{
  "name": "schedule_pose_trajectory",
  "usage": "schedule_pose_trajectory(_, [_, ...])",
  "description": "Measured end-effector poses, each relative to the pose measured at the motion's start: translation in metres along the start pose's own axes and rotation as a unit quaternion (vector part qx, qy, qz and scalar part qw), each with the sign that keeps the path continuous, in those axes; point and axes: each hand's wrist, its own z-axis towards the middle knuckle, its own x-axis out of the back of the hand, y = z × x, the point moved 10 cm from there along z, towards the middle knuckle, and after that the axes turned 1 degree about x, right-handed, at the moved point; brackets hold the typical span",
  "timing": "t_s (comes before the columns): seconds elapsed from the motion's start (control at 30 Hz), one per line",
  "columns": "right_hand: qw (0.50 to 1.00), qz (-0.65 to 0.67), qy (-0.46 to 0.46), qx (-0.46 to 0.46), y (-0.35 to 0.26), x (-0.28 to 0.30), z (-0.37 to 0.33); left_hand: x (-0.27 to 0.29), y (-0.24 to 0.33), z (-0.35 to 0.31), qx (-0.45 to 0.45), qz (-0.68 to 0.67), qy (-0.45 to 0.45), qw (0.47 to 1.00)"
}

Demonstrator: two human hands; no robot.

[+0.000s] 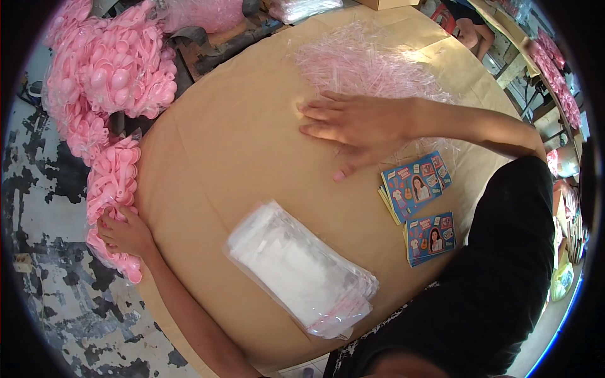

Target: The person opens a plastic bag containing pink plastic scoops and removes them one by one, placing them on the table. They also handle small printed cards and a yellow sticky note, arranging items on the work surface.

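At the table's left edge, my left hand (126,232) curls its fingers into a heap of pink plastic spoons (116,167). Some of its fingertips are hidden among them. My right hand (362,124) is spread palm down over the brown table top, fingers apart, with nothing in it. Just beyond it lies a loose pile of thin, clear-pinkish plastic strips (372,66). Two stacks of blue printed cards, an upper stack (413,186) and a lower stack (431,238), lie below my right forearm. Nearer me rests a stack of clear plastic bags (296,268).
A larger mass of bagged pink spoons (113,69) bulges beyond the table's left edge. More clear plastic packs (305,9) and a cardboard box (387,3) are at the far side. Another person's hand (469,34) shows at the far right.
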Motion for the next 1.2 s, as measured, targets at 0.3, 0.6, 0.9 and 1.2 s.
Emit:
schedule_pose_trajectory(0.3, [0.997, -0.045, 0.045, 0.037, -0.002, -0.004, -0.031, -0.011, 0.016, -0.011, 0.0, -0.031, -0.008, 0.999])
schedule_pose_trajectory(0.6, [0.999, -0.005, 0.009, 0.039, -0.001, -0.003, -0.046, 0.001, 0.004, -0.004, -0.013, -0.015, 0.021, 1.0])
schedule_pose_trajectory(0.9, [0.996, 0.049, 0.01, 0.077, -0.011, 0.001, -0.055, -0.003, 0.005, -0.005, 0.001, -0.025, 0.001, 1.0])
schedule_pose_trajectory(1.2, [1.0, 0.016, 0.002, 0.025, 0.018, 0.007, -0.074, -0.002, 0.0, -0.004, 0.006, -0.03, -0.007, 1.0])
